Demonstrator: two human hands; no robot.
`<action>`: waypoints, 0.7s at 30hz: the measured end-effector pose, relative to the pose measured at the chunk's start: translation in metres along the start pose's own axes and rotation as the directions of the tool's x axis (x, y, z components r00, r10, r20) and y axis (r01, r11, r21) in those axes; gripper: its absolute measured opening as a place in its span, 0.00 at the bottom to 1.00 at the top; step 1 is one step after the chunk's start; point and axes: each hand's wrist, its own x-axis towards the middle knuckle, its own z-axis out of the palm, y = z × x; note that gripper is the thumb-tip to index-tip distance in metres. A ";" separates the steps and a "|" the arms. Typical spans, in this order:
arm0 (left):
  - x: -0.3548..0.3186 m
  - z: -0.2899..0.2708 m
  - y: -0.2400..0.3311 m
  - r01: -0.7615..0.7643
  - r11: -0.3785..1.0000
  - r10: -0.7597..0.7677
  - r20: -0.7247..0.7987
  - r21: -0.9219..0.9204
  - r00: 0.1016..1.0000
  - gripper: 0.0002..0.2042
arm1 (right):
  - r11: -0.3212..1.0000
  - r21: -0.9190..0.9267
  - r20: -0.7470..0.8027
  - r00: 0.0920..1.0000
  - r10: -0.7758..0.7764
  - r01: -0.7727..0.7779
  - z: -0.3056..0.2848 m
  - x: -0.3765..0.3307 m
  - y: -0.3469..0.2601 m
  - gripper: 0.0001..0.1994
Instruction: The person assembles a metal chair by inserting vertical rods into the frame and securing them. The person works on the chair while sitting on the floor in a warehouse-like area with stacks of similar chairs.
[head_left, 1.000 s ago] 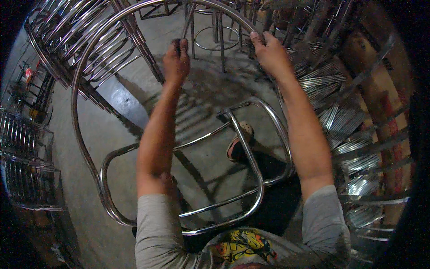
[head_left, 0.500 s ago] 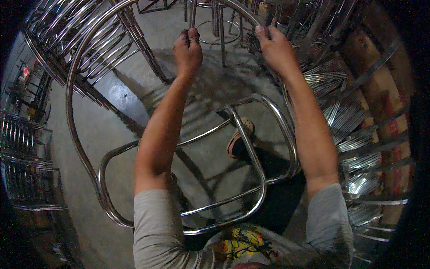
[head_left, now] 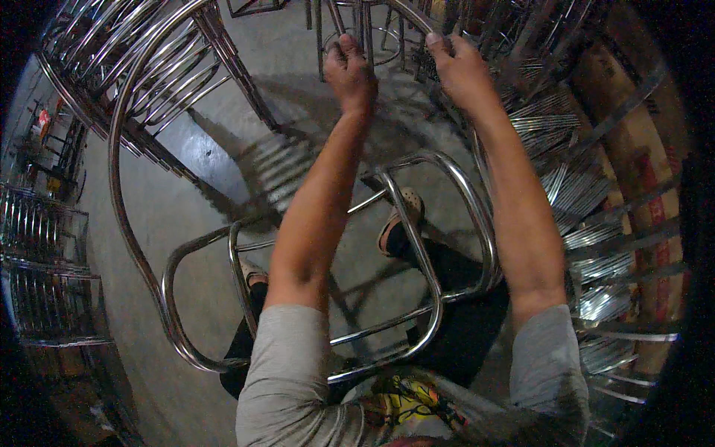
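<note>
A shiny chair frame of bent metal tube [head_left: 115, 141] stands before me, its large outer loop sweeping from the left over the top to the right. Lower down, smaller rounded loops [head_left: 428, 276] of the same frame lie near my body. The fingers of my right hand [head_left: 463, 71] are closed round the upper right bend, thumb along the tube. Beside it on the left, my left hand [head_left: 350, 78] is closed on a thinner, slightly tilted metal rod [head_left: 337, 18]. The rod's upper end runs out of the picture, and my fist hides its lower end.
Stacked metal frames [head_left: 179, 82] stand at the upper left, with more racks of tubing [head_left: 52, 261] at the left edge. Bundles of shiny rods [head_left: 573, 194] and cardboard [head_left: 633, 134] line the right. My clogs [head_left: 402, 216] rest on the concrete floor [head_left: 149, 246] inside the frame.
My left hand has moved right, nearer my right hand, and the rod in it has shifted and tilted. My right hand and the chair frame have hardly moved.
</note>
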 end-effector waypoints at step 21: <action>0.038 -0.094 0.019 -0.248 0.830 0.188 0.169 0.500 0.968 0.19 | 0.999 -0.041 0.018 0.999 0.033 -0.033 -0.005 -0.007 -0.010 0.32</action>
